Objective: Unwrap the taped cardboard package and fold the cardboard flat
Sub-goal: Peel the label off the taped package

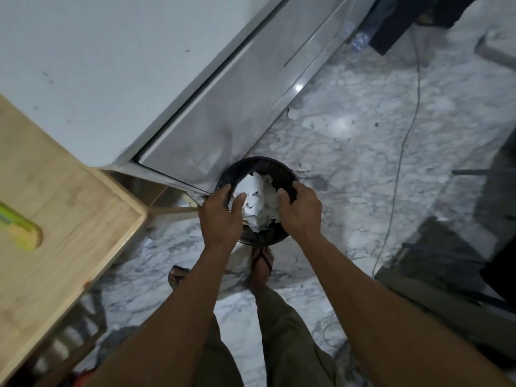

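A round black waste bin (259,163) stands on the marble floor in front of my feet. It is full of crumpled white paper (258,202). My left hand (220,216) hovers over the bin's left rim with fingers spread, its thumb touching the paper. My right hand (300,210) curls over the right rim, fingers bent down into the bin. No cardboard package is in view.
A wooden table (61,208) with a green object (16,227) is at the left. A white door and its frame (212,101) rise behind the bin. A thin cable (402,152) runs across the floor at right, beside dark furniture (446,269). Paper scraps (293,113) lie on the floor.
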A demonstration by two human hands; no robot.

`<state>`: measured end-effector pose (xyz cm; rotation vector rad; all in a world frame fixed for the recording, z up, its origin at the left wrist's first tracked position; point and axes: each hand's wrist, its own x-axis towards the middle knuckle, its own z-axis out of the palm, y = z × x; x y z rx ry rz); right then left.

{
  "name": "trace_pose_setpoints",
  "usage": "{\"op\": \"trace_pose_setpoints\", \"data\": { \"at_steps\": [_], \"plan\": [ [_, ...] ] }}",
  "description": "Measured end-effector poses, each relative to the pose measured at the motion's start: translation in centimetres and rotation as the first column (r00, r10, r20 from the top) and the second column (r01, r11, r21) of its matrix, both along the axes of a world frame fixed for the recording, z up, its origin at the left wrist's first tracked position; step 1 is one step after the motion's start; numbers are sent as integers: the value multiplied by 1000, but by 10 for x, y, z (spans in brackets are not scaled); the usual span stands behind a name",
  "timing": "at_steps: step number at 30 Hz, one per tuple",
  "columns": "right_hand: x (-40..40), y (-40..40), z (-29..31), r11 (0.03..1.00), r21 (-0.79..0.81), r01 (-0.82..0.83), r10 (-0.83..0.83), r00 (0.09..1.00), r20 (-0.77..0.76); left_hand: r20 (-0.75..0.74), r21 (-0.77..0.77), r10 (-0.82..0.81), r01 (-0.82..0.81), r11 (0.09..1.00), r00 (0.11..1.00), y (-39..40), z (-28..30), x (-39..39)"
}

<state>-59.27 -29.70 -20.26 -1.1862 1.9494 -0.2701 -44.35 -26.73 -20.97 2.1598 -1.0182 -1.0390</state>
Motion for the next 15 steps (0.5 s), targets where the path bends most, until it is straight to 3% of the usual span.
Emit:
{"op": "trace_pose_setpoints", "data": {
  "at_steps": [15],
  "plan": [
    [20,50,119,996,24,-91,87,988,125,81,-40,-15,18,999,997,62,139,16]
  ]
}}
